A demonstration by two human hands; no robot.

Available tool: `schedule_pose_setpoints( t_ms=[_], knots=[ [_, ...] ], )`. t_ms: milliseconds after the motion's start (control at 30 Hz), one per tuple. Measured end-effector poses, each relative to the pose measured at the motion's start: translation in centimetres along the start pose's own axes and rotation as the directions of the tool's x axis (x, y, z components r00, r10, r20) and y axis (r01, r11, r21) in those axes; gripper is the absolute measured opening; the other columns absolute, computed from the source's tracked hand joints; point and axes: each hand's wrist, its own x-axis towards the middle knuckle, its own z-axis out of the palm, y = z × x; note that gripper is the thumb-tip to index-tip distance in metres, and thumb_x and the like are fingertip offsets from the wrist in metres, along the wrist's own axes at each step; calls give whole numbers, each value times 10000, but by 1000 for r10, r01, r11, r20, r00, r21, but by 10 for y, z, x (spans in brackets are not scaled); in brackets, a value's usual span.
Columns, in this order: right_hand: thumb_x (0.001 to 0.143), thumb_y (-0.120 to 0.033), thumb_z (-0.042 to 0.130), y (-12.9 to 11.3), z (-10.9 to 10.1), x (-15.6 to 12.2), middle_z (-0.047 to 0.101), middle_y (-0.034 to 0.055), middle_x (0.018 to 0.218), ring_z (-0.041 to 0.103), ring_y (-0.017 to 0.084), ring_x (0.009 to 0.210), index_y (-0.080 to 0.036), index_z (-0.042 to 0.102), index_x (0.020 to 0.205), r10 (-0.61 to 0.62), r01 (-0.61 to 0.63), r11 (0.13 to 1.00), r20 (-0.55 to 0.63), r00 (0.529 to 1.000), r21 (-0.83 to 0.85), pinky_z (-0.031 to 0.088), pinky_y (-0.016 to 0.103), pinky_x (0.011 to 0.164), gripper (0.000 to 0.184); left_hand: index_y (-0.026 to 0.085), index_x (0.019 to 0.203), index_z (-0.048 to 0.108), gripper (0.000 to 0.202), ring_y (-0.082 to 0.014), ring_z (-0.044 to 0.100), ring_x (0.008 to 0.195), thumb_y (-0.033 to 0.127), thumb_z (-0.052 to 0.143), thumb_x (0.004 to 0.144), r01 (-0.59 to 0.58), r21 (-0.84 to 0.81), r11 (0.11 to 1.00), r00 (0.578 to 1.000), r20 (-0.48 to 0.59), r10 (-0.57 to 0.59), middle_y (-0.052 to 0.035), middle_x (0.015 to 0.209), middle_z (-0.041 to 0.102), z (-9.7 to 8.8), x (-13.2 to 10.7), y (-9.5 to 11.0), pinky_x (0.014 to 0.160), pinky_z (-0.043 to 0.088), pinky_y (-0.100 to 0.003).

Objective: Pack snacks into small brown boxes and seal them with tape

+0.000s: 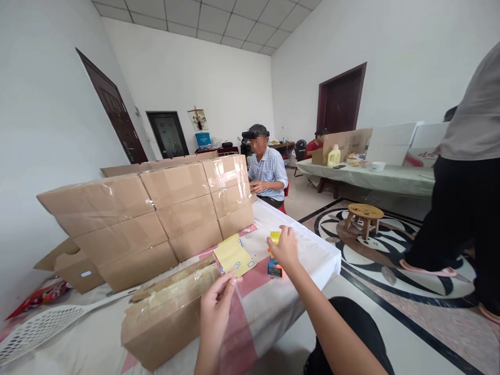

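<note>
My left hand is over the near side of the table, thumb and forefinger pinched together. Whatever is in that pinch is too small to make out. Just beyond its fingertips lies a yellow sheet with small outlined shapes on it. My right hand is farther right, its thumb and fingers curled round a small yellow piece, partly hidden by the fingers. Directly below that hand, a small blue-and-orange item rests on the cloth. Several small white outlined pieces lie near the sheet.
Taped cardboard boxes form a wall along the table's left. An open cardboard box stands beside my left hand. A white slotted scoop lies at left. Across the table sits a person; another person stands at right near a wooden stool.
</note>
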Motion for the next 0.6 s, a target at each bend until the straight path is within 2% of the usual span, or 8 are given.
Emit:
schedule_pose_setpoints(
  t_ms=[33, 67, 100, 167, 233, 400, 500, 600],
  knots=[
    [873, -355, 588, -7, -2, -10, 562, 180, 1219, 559, 320, 1140, -144, 516, 1210, -174, 171, 982, 26, 984, 82, 429, 462, 975, 405, 155, 1143, 728, 528, -310, 702, 1094, 569, 686, 819, -9, 11, 1000, 1000, 3, 9, -139, 1055, 766, 0, -1, 2, 999, 559, -431],
    [904, -357, 555, -14, -5, -21, 596, 137, 1131, 596, 267, 1015, -163, 537, 1170, -330, 310, 930, 76, 941, 198, 471, 408, 889, 329, 161, 1147, 729, 515, -305, 705, 1090, 562, 682, 826, -20, 25, 999, 1000, 4, 20, -134, 1052, 767, 0, -2, 3, 994, 563, -425],
    [927, -355, 538, -22, -7, -32, 614, 97, 1050, 602, 223, 909, -181, 559, 1128, -452, 392, 861, 134, 882, 323, 486, 361, 810, 266, 169, 1148, 731, 501, -299, 708, 1082, 554, 679, 832, -35, 42, 999, 999, 3, 35, -128, 1053, 768, -1, -3, 5, 987, 568, -419],
    [925, -338, 578, -36, -12, -53, 622, 44, 943, 583, 174, 794, -204, 599, 1057, -607, 454, 740, 202, 769, 496, 477, 304, 715, 189, 186, 1124, 746, 459, -294, 714, 1067, 538, 677, 838, -77, 83, 994, 997, -25, 79, -114, 1074, 765, -2, -6, 10, 966, 579, -410],
    [888, -286, 643, -48, -15, -67, 619, 26, 893, 577, 159, 768, -208, 626, 996, -680, 491, 671, 196, 706, 555, 470, 281, 685, 133, 210, 1085, 767, 404, -290, 714, 1067, 520, 679, 841, -129, 136, 982, 989, -60, 138, -94, 1107, 760, -3, -9, 15, 959, 583, -403],
    [896, -196, 621, -62, -17, -72, 616, 22, 825, 589, 156, 758, -200, 638, 898, -745, 560, 593, 132, 653, 578, 465, 266, 656, 17, 259, 1065, 782, 319, -260, 721, 1043, 481, 676, 862, -188, 219, 957, 975, -77, 209, -49, 1103, 765, -6, -14, 23, 954, 582, -370],
    [933, -197, 595, -67, -20, -67, 617, 25, 827, 586, 151, 770, -194, 625, 864, -791, 599, 544, 121, 600, 587, 460, 264, 671, 75, 238, 1046, 786, 333, -265, 721, 1043, 490, 686, 851, -181, 208, 961, 972, -108, 207, -64, 1111, 762, -5, -15, 25, 943, 585, -362],
    [981, -215, 533, -72, -23, -65, 597, 29, 790, 546, 156, 745, -190, 595, 806, -854, 725, 487, 91, 512, 487, 443, 285, 687, 187, 207, 1111, 761, 447, -279, 720, 1045, 534, 714, 809, -103, 164, 981, 979, -155, 129, -89, 1110, 761, -5, -13, 30, 904, 598, -351]
  ],
)
